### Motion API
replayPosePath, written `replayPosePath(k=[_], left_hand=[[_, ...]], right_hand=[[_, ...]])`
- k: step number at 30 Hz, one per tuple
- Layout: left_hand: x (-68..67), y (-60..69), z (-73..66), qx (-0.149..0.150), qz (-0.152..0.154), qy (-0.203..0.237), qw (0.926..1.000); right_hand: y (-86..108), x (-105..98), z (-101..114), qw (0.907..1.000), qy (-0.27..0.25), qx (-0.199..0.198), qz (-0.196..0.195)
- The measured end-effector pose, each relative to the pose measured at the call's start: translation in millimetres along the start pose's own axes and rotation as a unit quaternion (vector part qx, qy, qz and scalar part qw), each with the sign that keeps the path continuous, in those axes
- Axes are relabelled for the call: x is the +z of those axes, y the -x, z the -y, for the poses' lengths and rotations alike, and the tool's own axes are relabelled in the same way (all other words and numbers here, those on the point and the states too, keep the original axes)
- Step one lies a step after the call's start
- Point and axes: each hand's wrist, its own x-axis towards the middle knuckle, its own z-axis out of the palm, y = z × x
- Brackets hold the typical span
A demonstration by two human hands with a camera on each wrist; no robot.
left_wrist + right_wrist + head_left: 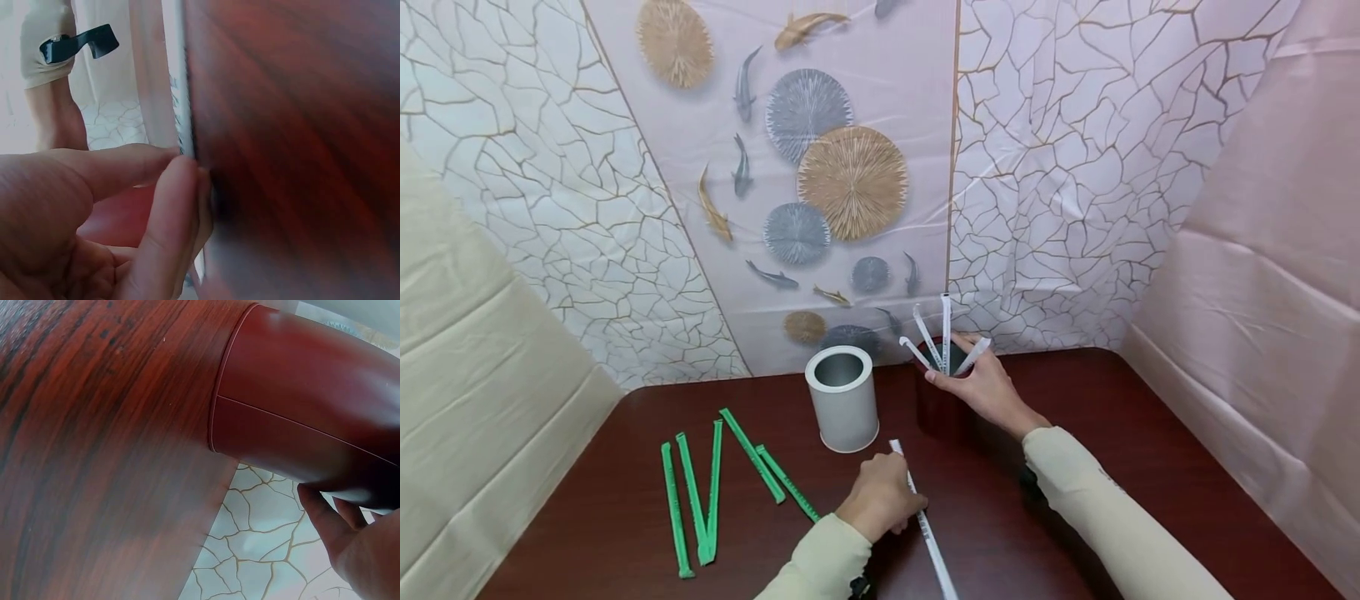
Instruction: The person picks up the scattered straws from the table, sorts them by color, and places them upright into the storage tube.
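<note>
My left hand pinches a white paper-wrapped straw at the table's front middle. In the left wrist view, thumb and fingertips meet on the straw, which carries dark print. A dark red cylindrical holder stands upright farther back on the right. Around its upper part, my right hand grips with the thumb at the near rim. Several white wrapped straws lean out of its top. The right wrist view shows the holder's smooth red side with a seam, and fingers against it.
A white cylindrical holder with a grey inside stands left of the red one. Several green wrapped straws lie spread over the left of the dark wooden table. Patterned curtains hang behind the back edge.
</note>
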Motion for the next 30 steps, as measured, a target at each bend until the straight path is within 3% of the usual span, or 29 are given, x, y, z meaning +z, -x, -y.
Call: replayPosePath(k=[4,11,13,17,20,23,27,30], left_hand=[[3.8,-6.3,-9.0,-0.005,0.0,0.001,1.0],[5.6,-10.6,-11.5,-0.006,-0.013,-0.11,0.9939],[1.4,-7.7,-9.1,0.003,-0.02,-0.089,0.9959],[-19.8,3.1,-7.1,0.046,-0.038,0.039,0.9974],[-45.9,11.8,-11.8,0.093,-0.047,0.124,0.9867],[-75.6,20.5,-22.5,0.137,-0.068,0.176,0.9723],[-111.5,23.3,-45.7,0.197,-0.14,0.218,0.9456],[-131.1,12.1,-63.1,0.243,-0.208,0.213,0.9233]], right_hand=[[0.0,-0.7,0.2,0.9999,-0.002,-0.002,-0.014],[0.3,-0.6,-1.9,0.9999,-0.002,-0.001,-0.01],[0.7,0.5,-2.0,1.0,0.002,0.001,-0.009],[1.3,2.2,-1.1,0.9999,0.007,-0.001,-0.011],[0.8,2.9,-0.5,0.9999,0.005,-0.002,-0.014],[0.2,3.8,1.4,0.9999,-0.001,-0.006,-0.011],[-0.1,4.1,2.9,0.9998,-0.009,-0.014,-0.01],[0.7,2.8,1.4,0.9997,-0.01,-0.015,-0.014]])
